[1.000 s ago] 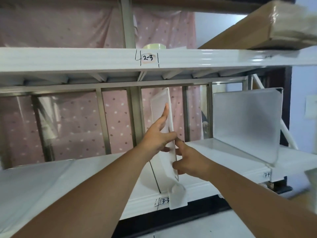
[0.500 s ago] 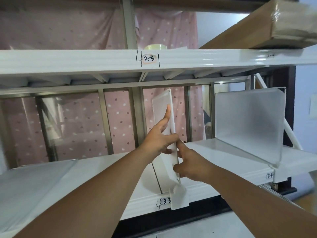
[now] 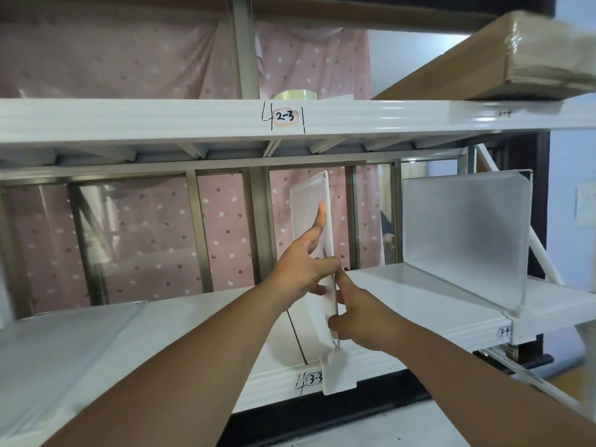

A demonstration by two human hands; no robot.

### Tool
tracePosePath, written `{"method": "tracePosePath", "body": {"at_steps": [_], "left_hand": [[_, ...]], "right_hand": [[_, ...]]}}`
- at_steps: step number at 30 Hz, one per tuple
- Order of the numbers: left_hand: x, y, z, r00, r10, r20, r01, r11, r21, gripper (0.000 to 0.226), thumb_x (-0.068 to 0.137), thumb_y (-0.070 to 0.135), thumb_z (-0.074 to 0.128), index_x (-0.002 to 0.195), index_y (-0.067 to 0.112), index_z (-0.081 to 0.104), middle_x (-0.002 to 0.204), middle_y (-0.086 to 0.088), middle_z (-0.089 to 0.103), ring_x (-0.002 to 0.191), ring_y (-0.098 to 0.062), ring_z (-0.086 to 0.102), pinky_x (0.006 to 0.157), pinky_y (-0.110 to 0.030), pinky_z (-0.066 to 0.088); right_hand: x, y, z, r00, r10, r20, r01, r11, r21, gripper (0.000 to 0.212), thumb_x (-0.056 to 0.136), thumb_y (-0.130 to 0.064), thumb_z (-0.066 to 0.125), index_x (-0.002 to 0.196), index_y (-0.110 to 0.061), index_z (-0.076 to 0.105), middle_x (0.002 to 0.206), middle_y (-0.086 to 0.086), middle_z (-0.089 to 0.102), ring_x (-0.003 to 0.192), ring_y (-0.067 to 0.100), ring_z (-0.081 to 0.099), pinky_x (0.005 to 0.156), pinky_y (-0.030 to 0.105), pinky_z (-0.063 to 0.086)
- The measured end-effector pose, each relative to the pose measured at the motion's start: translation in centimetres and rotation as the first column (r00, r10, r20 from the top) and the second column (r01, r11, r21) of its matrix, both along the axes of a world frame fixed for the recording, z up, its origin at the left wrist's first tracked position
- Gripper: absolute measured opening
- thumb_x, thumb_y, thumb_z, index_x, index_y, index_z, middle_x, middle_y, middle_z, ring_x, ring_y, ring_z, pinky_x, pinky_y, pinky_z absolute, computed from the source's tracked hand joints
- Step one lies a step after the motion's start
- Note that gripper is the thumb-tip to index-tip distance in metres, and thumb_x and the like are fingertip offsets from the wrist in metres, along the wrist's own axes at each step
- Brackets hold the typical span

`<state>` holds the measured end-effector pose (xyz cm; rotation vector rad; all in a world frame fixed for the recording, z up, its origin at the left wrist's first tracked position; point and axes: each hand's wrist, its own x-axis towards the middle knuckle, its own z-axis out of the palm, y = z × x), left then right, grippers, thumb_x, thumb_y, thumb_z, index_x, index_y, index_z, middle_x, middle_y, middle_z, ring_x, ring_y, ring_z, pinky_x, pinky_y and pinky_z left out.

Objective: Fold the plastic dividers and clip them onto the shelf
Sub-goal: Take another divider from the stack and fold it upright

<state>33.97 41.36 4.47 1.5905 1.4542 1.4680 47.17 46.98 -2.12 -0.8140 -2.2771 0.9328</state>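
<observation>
A frosted plastic divider (image 3: 309, 201) stands upright, edge-on to me, on the white shelf (image 3: 419, 304) at the mark 3-3. Its clip tab (image 3: 338, 372) hangs over the shelf's front lip. My left hand (image 3: 303, 269) lies flat against the divider's left face, index finger stretched upward and thumb on its near edge. My right hand (image 3: 358, 314) pinches the lower part of the same near edge from the right. A second folded divider (image 3: 464, 233) stands clipped at the shelf's right end, near the 3-4 label.
A flat clear plastic sheet (image 3: 61, 337) lies on the shelf's left part. The upper shelf (image 3: 193, 117), labelled 2-3, carries a tape roll (image 3: 295, 95) and a wrapped cardboard box (image 3: 503, 59). Metal uprights and a pink dotted curtain stand behind.
Both hands keep their hold on the centre divider. My right hand has slid slightly lower along its near edge, and the view has shifted a little.
</observation>
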Motion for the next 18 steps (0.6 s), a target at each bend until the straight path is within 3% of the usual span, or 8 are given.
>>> {"method": "tracePosePath", "body": {"at_steps": [3,6,9,13,18], "left_hand": [[0.4,-0.1,0.0,1.0,0.005,-0.019,-0.006,1.0,-0.015,0.111,0.093,0.004,0.075,0.139,0.088,0.018,0.175,0.004,0.029,0.131,-0.034,0.06,0.089,-0.055,0.066],[0.1,0.0,-0.4,1.0,-0.002,-0.027,0.002,1.0,-0.014,0.115,0.092,0.002,0.074,0.13,0.094,0.016,0.174,0.005,0.032,0.13,-0.039,0.062,0.085,-0.051,0.068],[-0.2,0.2,-0.8,1.0,0.008,-0.026,-0.008,1.0,-0.001,0.111,0.092,0.003,0.076,0.152,0.075,0.018,0.17,0.004,0.037,0.121,-0.036,0.066,0.084,-0.048,0.068],[-0.5,0.5,-1.6,1.0,0.028,-0.009,-0.028,1.0,0.006,0.105,0.091,0.003,0.076,0.163,0.058,0.023,0.163,0.004,0.047,0.113,-0.036,0.07,0.077,-0.04,0.069],[0.0,0.0,-2.6,1.0,-0.01,-0.027,0.01,1.0,-0.02,0.115,0.091,-0.002,0.073,0.143,0.085,0.02,0.146,0.015,0.05,0.105,-0.03,0.069,0.071,-0.039,0.069]], "right_hand": [[0.1,0.0,-0.4,1.0,-0.012,-0.002,0.012,1.0,0.025,0.103,0.084,-0.01,0.062,0.154,-0.05,-0.003,0.146,0.002,0.053,0.094,0.026,0.071,0.081,0.045,0.063],[0.0,0.0,-0.6,1.0,-0.013,-0.004,0.013,0.997,0.071,0.098,0.082,-0.012,0.06,0.152,-0.052,0.003,0.141,0.001,0.056,0.089,0.024,0.071,0.071,0.042,0.06],[-0.1,-0.1,-0.8,1.0,-0.006,-0.002,0.007,0.994,0.105,0.094,0.082,-0.013,0.059,0.15,-0.053,0.008,0.138,-0.003,0.057,0.084,0.026,0.072,0.066,0.045,0.06],[-0.2,-0.2,-1.1,1.0,0.011,-0.019,-0.008,0.992,0.129,0.086,0.08,-0.012,0.058,0.144,-0.052,0.017,0.134,-0.004,0.062,0.062,0.012,0.066,0.049,0.025,0.049],[0.1,-0.7,-2.3,0.999,-0.019,-0.032,0.023,0.993,0.115,0.08,0.082,-0.011,0.055,0.142,-0.051,0.021,0.124,0.0,0.066,0.058,0.016,0.062,0.051,0.03,0.048]]}}
